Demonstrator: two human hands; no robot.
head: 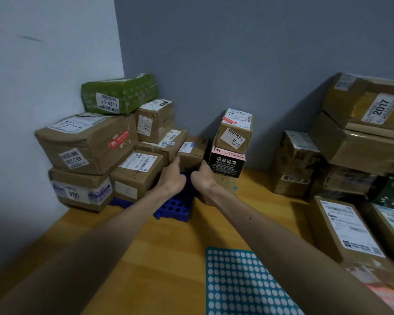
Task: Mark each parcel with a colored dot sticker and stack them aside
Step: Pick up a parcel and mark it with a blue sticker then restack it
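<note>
Two hands, left (173,176) and right (203,176), both grip one small brown parcel (192,153) above the blue pallet (175,206). Left of that parcel I count six stacked boxes (84,142), with the green one (123,92) on top. Just right of it is a three-box tower (228,164). One teal sticker sheet (237,280) lies nearer the camera.

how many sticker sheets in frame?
2. A teal dot-sticker sheet lies on the yellow wooden table, bottom centre; a pink dot-sticker sheet shows at the bottom-right corner, cut off. More may be hidden.
</note>
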